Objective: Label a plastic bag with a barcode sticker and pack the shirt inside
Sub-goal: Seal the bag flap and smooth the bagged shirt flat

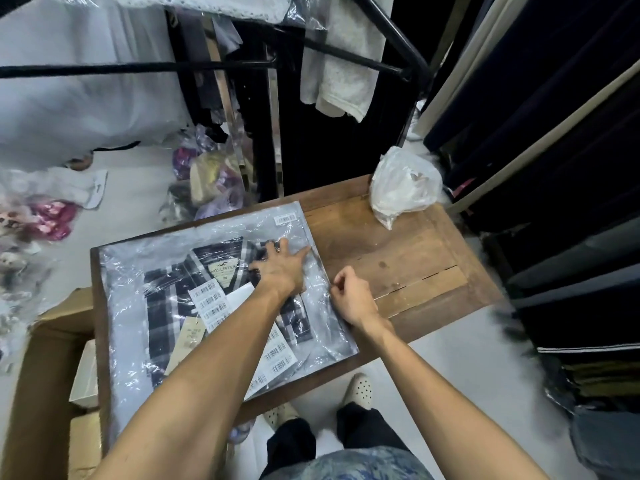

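Head view: worn wooden counter (398,251) carries a crinkled clear plastic bag (131,268) with the folded plaid shirt (166,306) inside, barcode sticker (285,219) at its far corner. Left hand (278,268) presses flat, fingers spread; right hand (351,296) pinches the bag's edge. Judged step: sealing the opening; next, fold the flap.

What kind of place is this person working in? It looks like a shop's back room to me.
Probably a clothing stockroom or packing area. A plaid shirt lies in a clear plastic bag on a wooden table, sheets of barcode stickers rest on top, and garments hang from a black rack behind.
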`<state>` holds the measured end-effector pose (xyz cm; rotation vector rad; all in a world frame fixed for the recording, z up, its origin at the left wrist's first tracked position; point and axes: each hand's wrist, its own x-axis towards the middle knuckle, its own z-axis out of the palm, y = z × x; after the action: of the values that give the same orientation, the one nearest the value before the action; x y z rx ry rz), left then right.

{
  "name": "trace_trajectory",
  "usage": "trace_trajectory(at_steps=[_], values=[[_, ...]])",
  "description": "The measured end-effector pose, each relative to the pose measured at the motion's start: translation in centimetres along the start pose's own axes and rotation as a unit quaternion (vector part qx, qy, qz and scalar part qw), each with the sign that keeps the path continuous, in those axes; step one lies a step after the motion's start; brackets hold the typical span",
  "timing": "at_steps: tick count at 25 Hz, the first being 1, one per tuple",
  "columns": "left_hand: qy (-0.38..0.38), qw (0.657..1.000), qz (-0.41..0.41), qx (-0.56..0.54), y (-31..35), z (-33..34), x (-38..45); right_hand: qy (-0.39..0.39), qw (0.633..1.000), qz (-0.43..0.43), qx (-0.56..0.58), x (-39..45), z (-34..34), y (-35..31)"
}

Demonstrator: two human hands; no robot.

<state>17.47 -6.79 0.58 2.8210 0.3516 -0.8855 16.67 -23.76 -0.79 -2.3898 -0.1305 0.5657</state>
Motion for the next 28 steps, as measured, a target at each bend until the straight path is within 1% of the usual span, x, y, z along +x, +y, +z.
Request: trace_trajectory(at_steps=[3, 4, 7, 8, 9, 10, 13, 14, 16, 19, 28], values=[[0.007, 1.0, 0.01, 0.003, -0.5, 0.5, -0.7, -0.018, 1.0, 0.004, 0.0, -0.7, -0.6, 0.5], [0.023, 1.0, 0.013, 0.007, -0.6, 0.8, -1.1, -0.024, 1.0, 0.005, -0.001, -0.8, -0.7, 0.7], [0.131, 0.99, 0.057, 0.019, 0.1, 2.2, -3.5, -0.021, 1.0, 0.0, -0.001, -1.1, -0.8, 1.3], [0.152, 0.985, 0.074, 0.022, 0.6, 3.0, -4.6, -0.021, 1.0, -0.002, 0.008, -1.1, -1.0, 1.3], [0.149, 0.985, 0.08, 0.026, 1.1, 3.9, -5.6, -0.023, 1.0, -0.005, 0.017, -1.0, -1.1, 1.4], [0.123, 0.989, 0.075, 0.029, 1.8, 4.8, -6.6, -0.028, 0.999, -0.007, 0.022, -1.0, -1.2, 1.3], [0.007, 0.998, 0.037, 0.041, 3.3, 6.3, -8.0, -0.042, 0.999, -0.013, 0.023, -0.8, -1.6, 1.3], [-0.017, 0.998, 0.031, 0.052, 3.5, 6.5, -8.1, -0.046, 0.999, -0.019, 0.018, -1.0, -1.7, 1.4], [-0.042, 0.996, 0.027, 0.067, 3.8, 6.5, -8.2, -0.048, 0.998, -0.03, 0.01, -1.4, -1.7, 1.7], [-0.045, 0.996, 0.018, 0.081, 4.0, 6.7, -8.2, -0.047, 0.998, -0.039, 0.008, -2.3, -1.5, 2.5], [0.006, 0.993, -0.006, 0.117, 5.1, 7.8, -8.7, -0.075, 0.997, -0.035, 0.009, -4.8, -1.8, 4.8]])
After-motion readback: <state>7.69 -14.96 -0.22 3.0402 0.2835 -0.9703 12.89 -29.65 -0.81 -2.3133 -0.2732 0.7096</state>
